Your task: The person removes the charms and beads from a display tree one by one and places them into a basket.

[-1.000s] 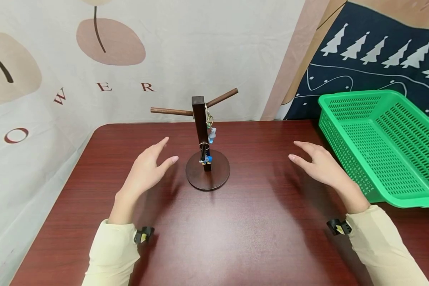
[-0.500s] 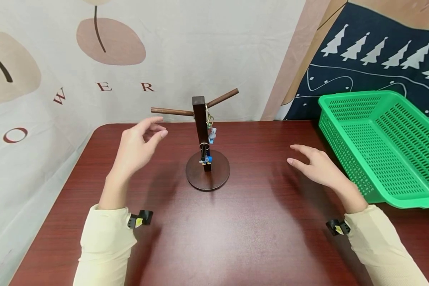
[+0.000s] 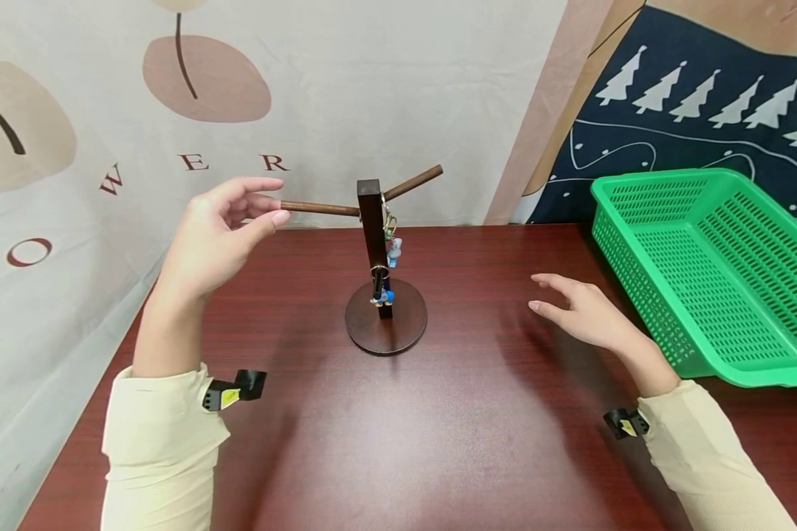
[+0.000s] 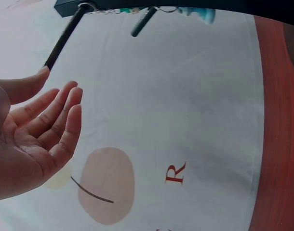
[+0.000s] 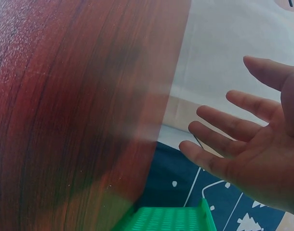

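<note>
Two hands up, both holding nothing. Landmark: wooden stand [image 3: 375, 251], upright on round base [image 3: 386, 318] mid-surface.

Left hand [image 3: 215, 232] raised off the surface [image 3: 398, 442], left of the stand at peg height. Fingers spread and relaxed, thumb apart; fingertips just at the tip of the stand's left peg [image 3: 319, 209]. Contact: cannot tell from head view. Left wrist view shows the hand [image 4: 33, 134] palm open, thumb tip right by the end of the peg [image 4: 64, 41], nothing gripped.

Right hand [image 3: 581, 313] right of the stand, well apart from it, low over the surface, palm down, fingers spread and straight. Right wrist view confirms the hand [image 5: 253, 154] with fingers splayed, grasping nothing.

Stand details: second peg [image 3: 413, 181] angles up and to the right from the post top. Small keychain [image 3: 393, 249] with light-coloured charm hangs on the right side of the post, just below that peg. Another keychain [image 3: 381, 293] with blue charm hangs on the front of the post, just above the base. Charm details too small to read.

Green basket [image 3: 764, 369] far right of the stand, beyond the right hand, at the surface edge, tilted. Printed cloth [image 3: 106, 110] with leaf shapes and letters behind the stand; dark cloth [image 3: 704, 88] with white trees behind the basket.
</note>
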`<action>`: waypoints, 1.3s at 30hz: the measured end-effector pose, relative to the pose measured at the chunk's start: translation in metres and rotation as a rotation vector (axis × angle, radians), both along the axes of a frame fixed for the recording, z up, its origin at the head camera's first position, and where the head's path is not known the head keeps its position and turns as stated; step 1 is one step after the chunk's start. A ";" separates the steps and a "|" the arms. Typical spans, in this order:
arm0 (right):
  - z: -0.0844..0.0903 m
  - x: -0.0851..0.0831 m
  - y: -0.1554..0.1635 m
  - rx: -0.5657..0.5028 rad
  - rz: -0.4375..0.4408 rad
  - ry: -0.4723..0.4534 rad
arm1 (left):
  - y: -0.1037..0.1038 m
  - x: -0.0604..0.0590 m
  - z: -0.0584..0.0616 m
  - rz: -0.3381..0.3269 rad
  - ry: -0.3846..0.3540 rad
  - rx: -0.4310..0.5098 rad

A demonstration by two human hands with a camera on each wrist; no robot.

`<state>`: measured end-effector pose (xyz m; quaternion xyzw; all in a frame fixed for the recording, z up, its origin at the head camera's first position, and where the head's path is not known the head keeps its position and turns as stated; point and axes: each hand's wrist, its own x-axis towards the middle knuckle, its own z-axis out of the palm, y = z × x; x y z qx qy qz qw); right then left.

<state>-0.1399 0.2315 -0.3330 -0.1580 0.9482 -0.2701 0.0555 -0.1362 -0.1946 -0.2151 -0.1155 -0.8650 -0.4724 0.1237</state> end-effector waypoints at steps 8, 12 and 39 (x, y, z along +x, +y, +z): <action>0.001 0.001 -0.001 0.006 0.023 0.002 | 0.002 0.004 0.008 0.050 0.002 0.003; 0.001 0.001 -0.003 -0.005 0.030 0.008 | 0.005 0.004 0.010 0.058 0.005 -0.012; 0.055 -0.018 -0.043 -0.215 0.226 0.015 | 0.009 0.002 0.008 0.043 0.004 0.017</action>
